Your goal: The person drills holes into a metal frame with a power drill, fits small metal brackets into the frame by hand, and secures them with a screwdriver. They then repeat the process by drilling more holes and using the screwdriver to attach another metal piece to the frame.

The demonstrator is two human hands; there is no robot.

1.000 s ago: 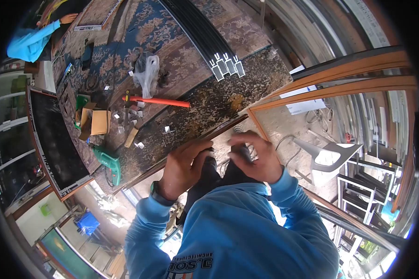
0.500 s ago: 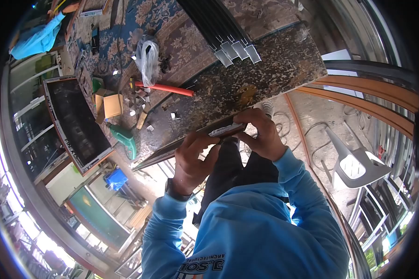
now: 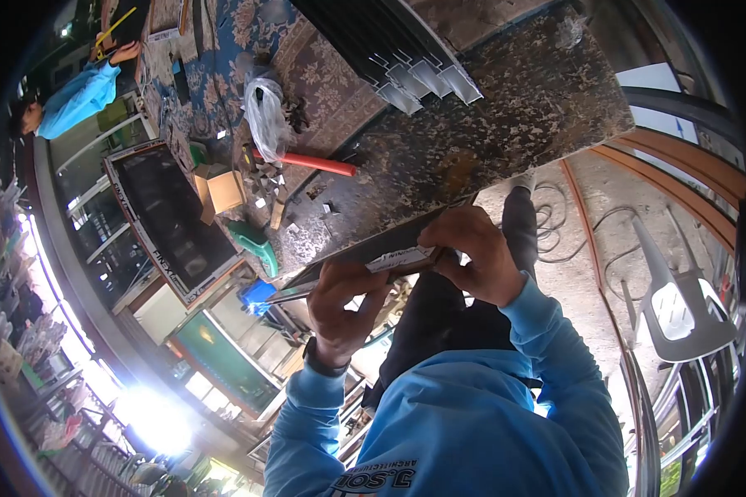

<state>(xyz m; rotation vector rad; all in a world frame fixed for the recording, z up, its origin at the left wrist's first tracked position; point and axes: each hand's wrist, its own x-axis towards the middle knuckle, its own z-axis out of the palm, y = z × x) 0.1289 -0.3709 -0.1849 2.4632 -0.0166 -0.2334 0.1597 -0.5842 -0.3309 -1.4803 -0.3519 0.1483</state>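
Observation:
Both my hands are on a long dark frame piece (image 3: 340,267) with white printed tape (image 3: 394,258) along its edge, held in front of my waist at the near edge of the workbench (image 3: 506,108). My left hand (image 3: 346,308) grips its edge near the middle, thumb toward me. Fingers of my right hand (image 3: 475,255) pinch it farther right, just past the end of the tape. Under my fingers, part of the edge is hidden.
Black metal profiles (image 3: 381,41) lie on the bench beside a plastic bag (image 3: 267,116), a red tube (image 3: 319,163), a cardboard box (image 3: 224,192) and a green power tool (image 3: 255,247). A grey chair (image 3: 680,319) stands right. Far left, a person (image 3: 79,99) holds a yellow tape measure (image 3: 116,26).
My view has shifted, so the bench and surroundings sit differently. One of my legs now shows farther right. Both hands keep hold of the frame piece. The far person's arm has come further into view.

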